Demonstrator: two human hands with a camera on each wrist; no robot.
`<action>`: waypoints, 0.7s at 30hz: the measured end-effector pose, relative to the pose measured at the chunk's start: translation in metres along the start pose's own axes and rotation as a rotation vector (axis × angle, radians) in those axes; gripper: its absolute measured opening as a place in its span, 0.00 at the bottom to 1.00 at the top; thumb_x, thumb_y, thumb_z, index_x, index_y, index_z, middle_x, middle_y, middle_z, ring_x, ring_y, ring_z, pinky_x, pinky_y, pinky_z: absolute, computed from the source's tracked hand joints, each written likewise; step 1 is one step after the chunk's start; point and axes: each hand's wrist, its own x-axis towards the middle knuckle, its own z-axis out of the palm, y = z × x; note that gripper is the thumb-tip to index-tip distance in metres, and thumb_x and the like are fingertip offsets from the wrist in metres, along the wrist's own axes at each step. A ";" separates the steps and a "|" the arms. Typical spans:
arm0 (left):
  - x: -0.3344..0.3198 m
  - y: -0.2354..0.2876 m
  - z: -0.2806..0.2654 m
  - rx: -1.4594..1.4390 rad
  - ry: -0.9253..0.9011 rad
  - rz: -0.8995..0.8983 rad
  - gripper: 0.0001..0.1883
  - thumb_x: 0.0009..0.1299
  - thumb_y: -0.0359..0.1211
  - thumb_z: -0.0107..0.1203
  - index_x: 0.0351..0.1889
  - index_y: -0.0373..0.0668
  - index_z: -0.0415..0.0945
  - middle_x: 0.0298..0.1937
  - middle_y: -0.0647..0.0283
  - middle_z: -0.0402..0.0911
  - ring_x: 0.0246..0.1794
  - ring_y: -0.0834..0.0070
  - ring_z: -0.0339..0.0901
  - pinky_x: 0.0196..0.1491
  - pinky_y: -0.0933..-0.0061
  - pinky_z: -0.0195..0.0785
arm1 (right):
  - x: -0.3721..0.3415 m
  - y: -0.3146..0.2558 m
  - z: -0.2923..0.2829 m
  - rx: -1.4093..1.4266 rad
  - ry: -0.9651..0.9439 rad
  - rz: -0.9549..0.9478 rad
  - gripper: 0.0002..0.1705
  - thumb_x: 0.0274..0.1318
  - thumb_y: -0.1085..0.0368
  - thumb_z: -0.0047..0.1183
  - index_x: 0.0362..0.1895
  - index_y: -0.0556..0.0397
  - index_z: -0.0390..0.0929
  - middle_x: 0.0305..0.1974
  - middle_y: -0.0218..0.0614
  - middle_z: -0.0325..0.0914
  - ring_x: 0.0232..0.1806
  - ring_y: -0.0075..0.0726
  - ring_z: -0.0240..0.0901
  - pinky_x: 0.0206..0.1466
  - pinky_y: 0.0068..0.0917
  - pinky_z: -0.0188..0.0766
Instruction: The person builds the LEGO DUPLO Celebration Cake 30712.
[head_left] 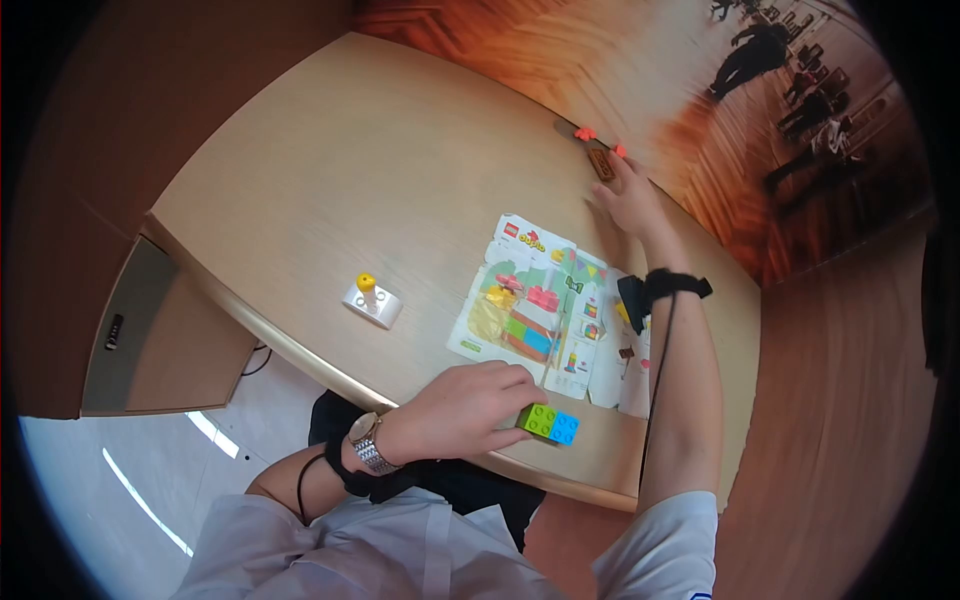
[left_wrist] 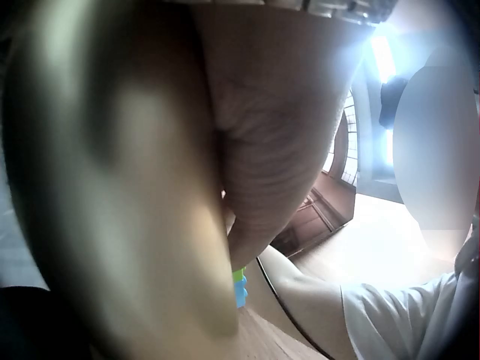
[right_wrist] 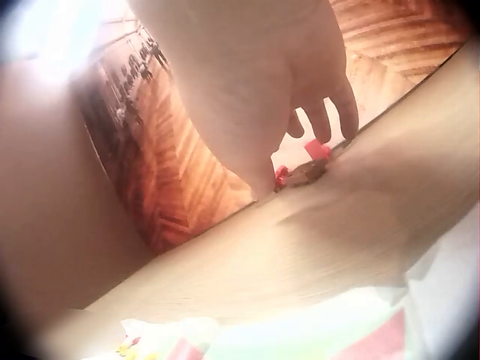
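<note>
Near the table's front edge, my left hand (head_left: 465, 408) grips a toy brick pair (head_left: 548, 423), one half lime green and the other blue, studs up. In the left wrist view only a sliver of the blue brick (left_wrist: 241, 294) shows past the hand. My right hand (head_left: 635, 203) reaches to the far edge, its fingers spread and pointing down. Right by those fingers lie a brown brick (head_left: 601, 164) with markings on its side and an orange-red piece (head_left: 585, 133). Another red piece (right_wrist: 318, 150) shows below the fingers in the right wrist view.
A creased LEGO Duplo instruction sheet (head_left: 480, 325) lies mid-table between the arms. To its left stands a white brick (head_left: 375, 312) with a yellow piece (head_left: 366, 282) upright on it. A picture-covered panel (head_left: 640, 70) borders the table's far edge.
</note>
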 end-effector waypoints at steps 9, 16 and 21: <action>0.000 -0.001 -0.003 0.012 -0.017 0.007 0.20 0.70 0.41 0.72 0.56 0.46 0.82 0.48 0.62 0.82 0.53 0.60 0.83 0.53 0.58 0.79 | 0.013 -0.021 0.011 -0.079 -0.099 0.144 0.28 0.59 0.54 0.74 0.57 0.55 0.83 0.54 0.51 0.86 0.56 0.57 0.84 0.61 0.48 0.80; -0.002 -0.001 0.002 0.021 0.007 0.010 0.19 0.69 0.40 0.73 0.55 0.47 0.82 0.49 0.63 0.83 0.52 0.60 0.84 0.53 0.59 0.79 | -0.031 -0.053 -0.024 -0.063 -0.118 0.081 0.19 0.60 0.63 0.68 0.54 0.52 0.86 0.41 0.48 0.90 0.48 0.55 0.88 0.51 0.51 0.82; -0.002 0.000 -0.001 0.024 0.025 0.019 0.19 0.69 0.40 0.73 0.55 0.46 0.83 0.49 0.62 0.84 0.52 0.60 0.84 0.53 0.58 0.79 | -0.080 -0.069 -0.046 0.194 0.044 -0.060 0.27 0.63 0.71 0.57 0.68 0.49 0.83 0.42 0.54 0.88 0.41 0.52 0.88 0.48 0.42 0.83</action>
